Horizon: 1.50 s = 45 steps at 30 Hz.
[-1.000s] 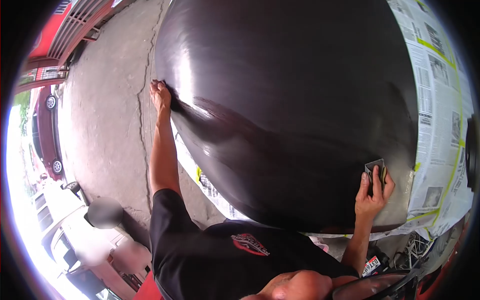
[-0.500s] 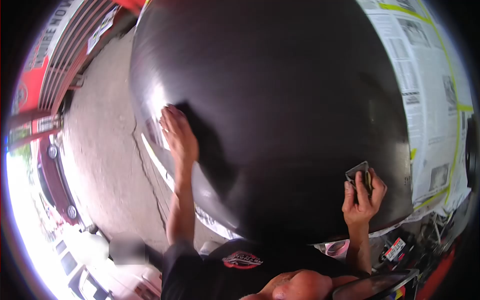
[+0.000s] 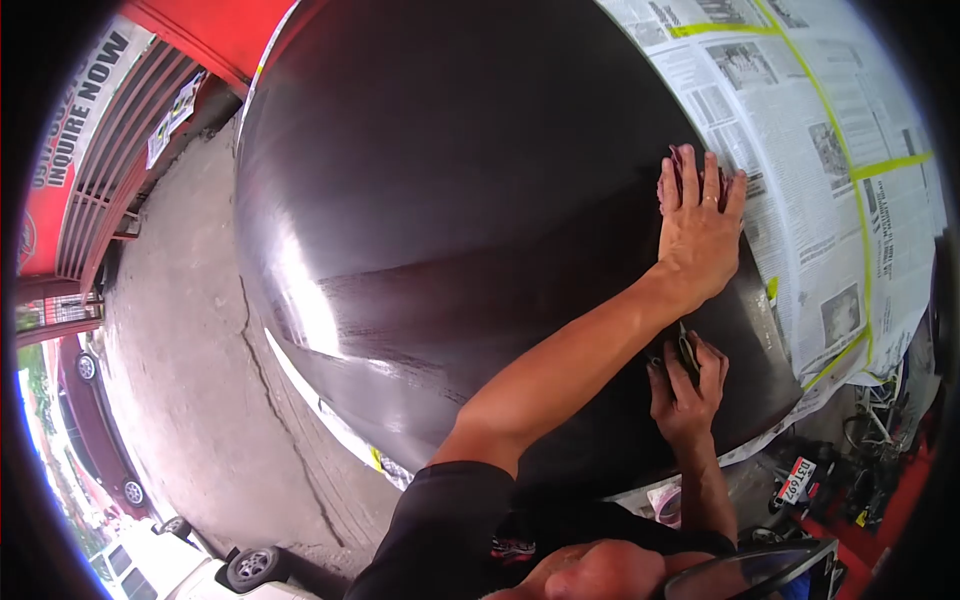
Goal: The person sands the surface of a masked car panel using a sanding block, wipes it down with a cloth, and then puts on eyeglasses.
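Note:
A large dark, curved panel (image 3: 450,150) fills the middle of the view, with a wet streak across it. My left hand (image 3: 700,225) lies near the panel's right edge, beside the newspaper, fingers spread over a reddish cloth (image 3: 666,195) pressed to the surface. Below it, my right hand (image 3: 690,385) grips a small dark pad (image 3: 689,352) with a yellowish edge, its fingers bent round it. Part of the pad is hidden by the fingers.
Newspaper sheets (image 3: 830,200) joined with yellow tape border the panel's right side. Cracked concrete floor (image 3: 190,330) runs along the left. A maroon car (image 3: 95,425), a white vehicle (image 3: 150,570), a red sign (image 3: 50,220) and a licence plate (image 3: 795,481) are around.
My left hand has swept from the panel's left edge across to its right edge, leaving a wet streak. My right hand still holds the pad, now a little further left in view. The view has shifted.

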Tool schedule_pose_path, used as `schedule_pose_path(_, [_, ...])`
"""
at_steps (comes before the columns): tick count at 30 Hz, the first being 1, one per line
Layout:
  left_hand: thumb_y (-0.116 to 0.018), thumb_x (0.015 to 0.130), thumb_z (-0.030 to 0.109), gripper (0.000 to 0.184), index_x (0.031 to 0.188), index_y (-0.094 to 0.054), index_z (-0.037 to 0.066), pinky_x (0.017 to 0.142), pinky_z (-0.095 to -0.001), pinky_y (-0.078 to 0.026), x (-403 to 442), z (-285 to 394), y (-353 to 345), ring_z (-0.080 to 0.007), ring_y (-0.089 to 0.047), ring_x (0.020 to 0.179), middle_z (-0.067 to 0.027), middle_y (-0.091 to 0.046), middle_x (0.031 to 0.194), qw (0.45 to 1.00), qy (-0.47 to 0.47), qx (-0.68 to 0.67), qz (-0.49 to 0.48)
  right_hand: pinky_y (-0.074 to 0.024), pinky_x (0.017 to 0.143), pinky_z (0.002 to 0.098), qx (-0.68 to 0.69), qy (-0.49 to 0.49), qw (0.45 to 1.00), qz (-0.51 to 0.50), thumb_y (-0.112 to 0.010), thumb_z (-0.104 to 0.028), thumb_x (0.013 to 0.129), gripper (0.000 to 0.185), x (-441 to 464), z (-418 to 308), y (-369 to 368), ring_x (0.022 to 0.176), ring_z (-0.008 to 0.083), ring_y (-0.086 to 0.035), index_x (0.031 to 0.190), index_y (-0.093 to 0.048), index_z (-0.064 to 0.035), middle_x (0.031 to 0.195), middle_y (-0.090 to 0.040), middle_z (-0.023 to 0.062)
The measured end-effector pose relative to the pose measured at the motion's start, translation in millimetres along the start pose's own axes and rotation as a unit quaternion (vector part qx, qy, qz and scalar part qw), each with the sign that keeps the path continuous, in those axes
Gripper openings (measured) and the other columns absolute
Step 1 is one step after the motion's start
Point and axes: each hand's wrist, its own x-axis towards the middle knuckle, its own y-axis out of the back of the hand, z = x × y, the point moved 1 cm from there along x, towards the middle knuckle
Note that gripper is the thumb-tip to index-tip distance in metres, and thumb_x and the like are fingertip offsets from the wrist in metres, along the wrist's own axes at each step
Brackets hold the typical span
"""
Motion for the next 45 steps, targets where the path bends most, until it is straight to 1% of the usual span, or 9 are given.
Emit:
schedule_pose_path(7, [-0.055,0.1,0.034,0.045,0.135,-0.061,0.007,0.117,-0.057,-0.034,-29.8,-145.2,116.9,-0.0406,-0.05,0.137,-0.0188,-0.055,0.146,0.991,-0.031,0.13,0.003,-0.051,0.09,0.046,-0.012,0.002,1.0,-0.002,-0.079,-0.012,0.084,0.029,-2.8,1.4,0.3,0.11,0.0385,-0.058,0.111,-0.075,-0.0038,0.127,-0.058,0.0193])
schedule_pose_path(15, [-0.034,0.112,0.033,0.052,0.155,-0.04,0.005,0.114,-0.0398,-0.035,-274.9,-522.1,359.3,-0.0294,-0.047,0.139,-0.0179,-0.049,0.153,0.934,0.318,0.077,0.145,-0.0519,0.089,0.0476,-0.021,0.011,1.0,-0.007,-0.078,-0.014,0.084,0.031,-2.8,3.1,-0.4,0.11,0.0398,-0.058,0.113,-0.074,-0.0024,0.127,-0.057,0.0222])
schedule_pose_path(16, [-0.04,0.11,0.038,0.052,0.147,-0.045,0.002,0.112,-0.0419,-0.037,-282.4,-521.6,376.4,-0.0324,-0.049,0.134,-0.0206,-0.051,0.148,0.815,0.543,0.059,0.191,-0.0519,0.089,0.0476,-0.022,0.005,1.0,-0.003,-0.078,-0.014,0.084,0.031,-3.5,2.2,0.2,0.11,0.0398,-0.058,0.113,-0.074,-0.0024,0.127,-0.057,0.0222])
schedule_pose_path(20, [-0.047,0.107,0.031,0.05,0.148,-0.047,0.002,0.113,-0.0427,-0.038,-319.4,-624.1,376.6,-0.0328,-0.05,0.134,-0.0241,-0.055,0.144,0.853,0.424,0.036,0.301,-0.0508,0.088,0.0481,-0.012,-0.002,1.0,-0.004,-0.079,-0.012,0.082,0.033,-3.0,1.5,2.6,0.107,0.0407,-0.059,0.113,-0.075,-0.0017,0.126,-0.058,0.022])
schedule_pose_path(23, [-0.047,0.106,0.029,0.047,0.145,-0.053,0.002,0.116,-0.0425,-0.036,-226.5,-597.8,362.7,-0.0333,-0.049,0.138,-0.0222,-0.055,0.145,0.901,0.409,0.08,0.121,-0.0519,0.087,0.0464,-0.012,0.0,1.0,0.001,-0.079,-0.014,0.082,0.032,-4.4,3.4,-0.8,0.107,0.0398,-0.059,0.112,-0.075,-0.004,0.127,-0.059,0.0202])
schedule_pose_path(28, [-0.052,0.102,0.023,0.04,0.135,-0.058,0.001,0.113,-0.0486,-0.04,-0.7,-423.5,196.8,-0.0385,-0.053,0.13,-0.0206,-0.061,0.135,0.929,0.022,0.353,0.109,-0.0535,0.085,0.0452,-0.014,0.002,1.0,0.011,-0.08,-0.014,0.079,0.031,-0.5,1.8,1.6,0.105,0.0391,-0.06,0.109,-0.076,-0.006,0.127,-0.06,0.019])
schedule_pose_path(32, [-0.049,0.099,0.029,0.044,0.129,-0.059,-0.001,0.108,-0.0526,-0.042,120.5,-276.3,83.2,-0.0365,-0.055,0.129,-0.0205,-0.061,0.133,0.956,0.024,0.281,0.084,-0.0544,0.085,0.0456,-0.004,-0.011,1.0,0.008,-0.084,-0.008,0.072,0.038,-0.5,0.7,1.3,0.106,0.0389,-0.06,0.109,-0.076,-0.0069,0.127,-0.06,0.0193])
schedule_pose_path(39, [-0.056,0.091,0.024,0.037,0.115,-0.064,-0.003,0.097,-0.0505,-0.047,118.1,-110.4,-29.6,-0.0368,-0.058,0.12,-0.0208,-0.064,0.119,0.968,-0.058,0.156,0.188,-0.052,0.089,0.0494,0.002,-0.015,1.0,-0.02,-0.082,-0.011,0.079,0.035,-1.6,-1.0,2.6,0.109,0.0426,-0.06,0.113,-0.074,-0.0043,0.13,-0.059,0.0211])
schedule_pose_path(45, [-0.057,0.094,0.025,0.035,0.116,-0.063,-0.001,0.098,-0.047,-0.05,77.2,-174.9,61.8,-0.0363,-0.062,0.113,-0.0216,-0.064,0.119,0.978,-0.036,0.155,0.134,-0.0537,0.089,0.0476,-0.037,0.012,0.999,-0.014,-0.08,-0.012,0.083,0.031,-0.5,-1.0,1.3,0.11,0.0414,-0.059,0.112,-0.075,-0.0027,0.129,-0.059,0.0217])
